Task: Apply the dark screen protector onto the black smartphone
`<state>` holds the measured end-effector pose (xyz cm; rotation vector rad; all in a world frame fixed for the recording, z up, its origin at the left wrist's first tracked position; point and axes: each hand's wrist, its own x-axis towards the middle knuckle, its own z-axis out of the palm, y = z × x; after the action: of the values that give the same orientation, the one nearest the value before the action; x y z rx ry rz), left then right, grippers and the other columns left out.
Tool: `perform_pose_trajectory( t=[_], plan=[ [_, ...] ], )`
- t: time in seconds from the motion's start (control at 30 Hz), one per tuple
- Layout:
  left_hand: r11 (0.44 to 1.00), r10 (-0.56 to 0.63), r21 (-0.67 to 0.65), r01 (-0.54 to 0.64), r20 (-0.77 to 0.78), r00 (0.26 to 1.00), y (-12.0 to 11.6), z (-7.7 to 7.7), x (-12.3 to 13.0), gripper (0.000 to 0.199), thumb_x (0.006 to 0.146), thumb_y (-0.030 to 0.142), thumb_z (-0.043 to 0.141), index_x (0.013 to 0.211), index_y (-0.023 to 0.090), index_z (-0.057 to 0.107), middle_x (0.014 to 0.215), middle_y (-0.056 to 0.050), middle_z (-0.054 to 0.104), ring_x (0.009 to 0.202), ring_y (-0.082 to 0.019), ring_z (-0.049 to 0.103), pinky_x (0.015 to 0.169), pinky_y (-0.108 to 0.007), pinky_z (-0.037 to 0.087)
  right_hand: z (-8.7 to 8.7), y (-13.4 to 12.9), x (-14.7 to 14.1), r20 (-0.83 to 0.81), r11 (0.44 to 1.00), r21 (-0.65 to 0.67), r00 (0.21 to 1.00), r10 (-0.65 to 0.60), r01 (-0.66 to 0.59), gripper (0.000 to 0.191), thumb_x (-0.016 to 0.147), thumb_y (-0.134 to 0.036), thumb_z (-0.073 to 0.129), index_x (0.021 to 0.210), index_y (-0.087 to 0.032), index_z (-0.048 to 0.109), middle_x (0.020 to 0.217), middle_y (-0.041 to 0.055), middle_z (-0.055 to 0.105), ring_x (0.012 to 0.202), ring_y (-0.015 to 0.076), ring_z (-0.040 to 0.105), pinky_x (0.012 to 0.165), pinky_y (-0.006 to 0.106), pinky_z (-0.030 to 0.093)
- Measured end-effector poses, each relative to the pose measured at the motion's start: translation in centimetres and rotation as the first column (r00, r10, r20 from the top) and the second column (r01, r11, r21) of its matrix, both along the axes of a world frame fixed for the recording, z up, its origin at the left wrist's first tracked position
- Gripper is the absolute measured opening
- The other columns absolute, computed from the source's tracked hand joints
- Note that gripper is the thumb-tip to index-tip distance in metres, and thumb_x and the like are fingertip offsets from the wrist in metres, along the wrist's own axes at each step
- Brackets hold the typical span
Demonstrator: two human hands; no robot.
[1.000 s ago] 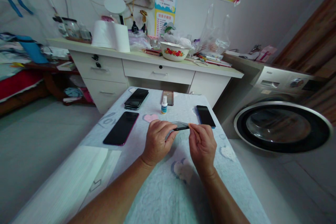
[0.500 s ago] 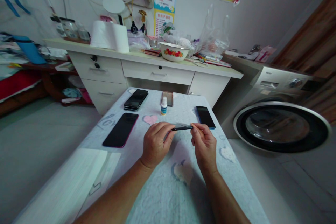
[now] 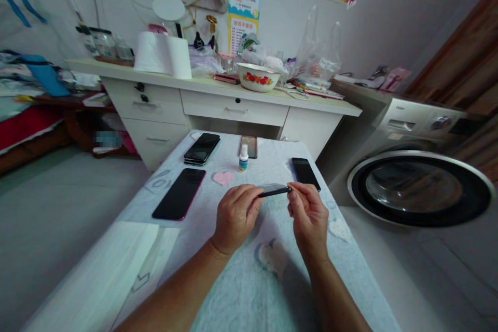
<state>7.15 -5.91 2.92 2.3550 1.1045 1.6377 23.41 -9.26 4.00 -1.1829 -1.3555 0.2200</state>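
Observation:
Between my hands, above the cloth-covered table, I hold a thin dark phone (image 3: pixel 274 191), seen almost edge-on with its glossy face tilted slightly toward me. My left hand (image 3: pixel 236 218) pinches its left end between thumb and fingers. At the other end, my right hand (image 3: pixel 310 215) grips the corner with thumb and fingertips. Beyond them stands a small white spray bottle (image 3: pixel 243 158) with a blue and yellow label. A phone with a pink edge (image 3: pixel 179 193) lies to the left, and a blue-edged phone (image 3: pixel 305 173) rests just past my right hand.
Stacked dark phones (image 3: pixel 202 148) lie at the table's far left, and a brownish phone case (image 3: pixel 249 146) at its far edge. Behind is a white desk (image 3: pixel 233 106) bearing a floral bowl (image 3: pixel 258 78) and paper rolls (image 3: pixel 162 54). A washing machine (image 3: pixel 408 166) stands at right.
Both hands have shifted slightly to the right with the phone. The phone has tipped so that more of its glossy face shows.

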Motion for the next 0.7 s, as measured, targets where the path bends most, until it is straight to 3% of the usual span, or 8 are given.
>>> perform_pose_trajectory(
  t=[0.1,0.23,0.5,0.7],
  plan=[
    [0.999,-0.028,-0.035,0.029,0.030,0.999,0.0,-0.1,0.1,0.012,0.087,0.016,0.054,0.097,0.018,0.061,0.092,-0.006,0.067,0.088,-0.017,0.062,0.079,-0.031,0.051,0.6,-0.3,-0.1,-0.063,0.999,-0.035,0.998,0.017,-0.019,0.017,0.090,-0.025,0.053,0.102,-0.021,0.063,0.093,0.0033,0.055,0.078,0.0136,0.057,0.068,0.029,0.051],
    [0.991,-0.088,-0.098,0.090,0.027,0.996,0.0,-0.1,0.2,0.011,0.085,0.015,0.052,0.093,0.019,0.059,0.087,-0.005,0.065,0.084,-0.018,0.062,0.076,-0.031,0.051,1.1,-0.5,-0.2,0.074,0.999,0.034,0.997,-0.023,0.021,0.017,0.088,-0.019,0.054,0.101,-0.022,0.065,0.093,0.0045,0.056,0.089,0.0169,0.058,0.080,0.033,0.050],
    [0.954,-0.191,-0.266,0.136,-0.194,0.962,0.4,-0.6,-0.1,0.010,0.070,0.011,0.057,0.071,0.020,0.053,0.068,0.000,0.061,0.066,-0.016,0.058,0.064,-0.028,0.045,0.2,-0.2,-1.0,0.301,0.997,0.060,0.953,0.030,-0.050,0.025,0.088,-0.014,0.050,0.108,-0.022,0.062,0.089,0.0044,0.055,0.083,0.0150,0.058,0.072,0.029,0.051],
    [0.915,-0.238,-0.387,0.112,-0.296,0.925,0.9,-1.3,-0.4,0.011,0.068,0.015,0.058,0.065,0.021,0.049,0.063,0.002,0.060,0.061,-0.015,0.057,0.058,-0.025,0.041,-0.8,0.0,-1.8,0.404,0.995,0.005,0.910,0.089,-0.099,0.026,0.089,-0.012,0.047,0.108,-0.021,0.062,0.091,0.0050,0.056,0.083,0.0141,0.058,0.073,0.026,0.051]
  ],
)
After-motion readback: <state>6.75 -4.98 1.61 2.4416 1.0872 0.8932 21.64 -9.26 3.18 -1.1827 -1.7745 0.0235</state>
